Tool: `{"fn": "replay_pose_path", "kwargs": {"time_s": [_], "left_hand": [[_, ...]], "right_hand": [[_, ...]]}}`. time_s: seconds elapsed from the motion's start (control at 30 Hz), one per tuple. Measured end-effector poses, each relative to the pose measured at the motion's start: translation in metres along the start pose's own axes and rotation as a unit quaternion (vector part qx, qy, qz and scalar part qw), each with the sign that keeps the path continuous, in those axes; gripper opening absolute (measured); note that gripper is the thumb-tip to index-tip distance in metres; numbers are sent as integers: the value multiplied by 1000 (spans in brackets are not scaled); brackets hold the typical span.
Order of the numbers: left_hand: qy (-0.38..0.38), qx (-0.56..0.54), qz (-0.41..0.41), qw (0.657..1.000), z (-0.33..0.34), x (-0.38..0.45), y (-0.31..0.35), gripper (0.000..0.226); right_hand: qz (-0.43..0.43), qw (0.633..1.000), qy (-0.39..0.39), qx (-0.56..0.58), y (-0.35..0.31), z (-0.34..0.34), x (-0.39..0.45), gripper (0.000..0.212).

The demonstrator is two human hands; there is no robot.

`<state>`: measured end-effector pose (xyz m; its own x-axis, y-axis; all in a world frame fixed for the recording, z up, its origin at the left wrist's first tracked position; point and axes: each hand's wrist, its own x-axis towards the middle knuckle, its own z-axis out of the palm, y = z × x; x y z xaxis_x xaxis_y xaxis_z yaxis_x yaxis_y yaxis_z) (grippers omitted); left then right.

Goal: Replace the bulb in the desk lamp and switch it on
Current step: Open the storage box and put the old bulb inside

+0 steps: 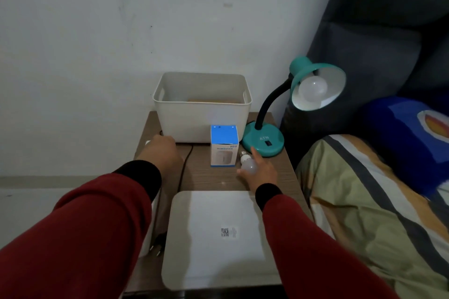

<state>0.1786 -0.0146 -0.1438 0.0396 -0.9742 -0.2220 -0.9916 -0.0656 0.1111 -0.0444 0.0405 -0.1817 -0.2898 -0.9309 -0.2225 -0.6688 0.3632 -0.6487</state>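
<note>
My right hand [261,175] curls round the loose bulb [249,165] on the table [213,179], beside the desk lamp [263,139]. A slack hold could send it rolling off. My left hand [161,150] is curled by the white bin [202,114] (holding anything? I cannot tell). The humidifier box [224,145] crowds my reach, and a plug [156,246] lies unconnected.

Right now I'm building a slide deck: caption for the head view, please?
Right hand holds a loose bulb on the table beside the teal desk lamp, its fitted bulb unlit.
</note>
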Motion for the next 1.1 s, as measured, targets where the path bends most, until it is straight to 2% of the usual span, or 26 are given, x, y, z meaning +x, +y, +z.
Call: {"fn": "replay_pose_path", "kwargs": {"time_s": [0.1, 0.23, 0.47, 0.7, 0.83, 0.93, 1.1], "left_hand": [[-15, -1, 7, 1000, -5, -1, -1, 43], [-15, 21, 10, 1000, -25, -8, 1, 45], [52, 23, 42, 997, -94, -25, 17, 37], [107, -8, 29, 994, -159, -16, 25, 37], [108, -23, 19, 994, -173, 10, 28, 32], [99, -46, 17, 994, -170, 38, 30, 29], [69, -90, 10, 993, -147, 91, 32, 40]], "right_hand": [[15, 1000, 7, 23, -6, -3, 0, 72], [-10, 1000, 27, 1, -18, -23, -6, 71], [-65, 994, 90, -6, -71, -90, -25, 62], [-131, 982, 134, 18, -136, -137, -19, 49], [-153, 982, 109, 5, -163, -141, 6, 50], [-163, 985, 56, 1, -173, -135, 35, 50], [-154, 987, -37, 4, -177, -111, 95, 48]]}}
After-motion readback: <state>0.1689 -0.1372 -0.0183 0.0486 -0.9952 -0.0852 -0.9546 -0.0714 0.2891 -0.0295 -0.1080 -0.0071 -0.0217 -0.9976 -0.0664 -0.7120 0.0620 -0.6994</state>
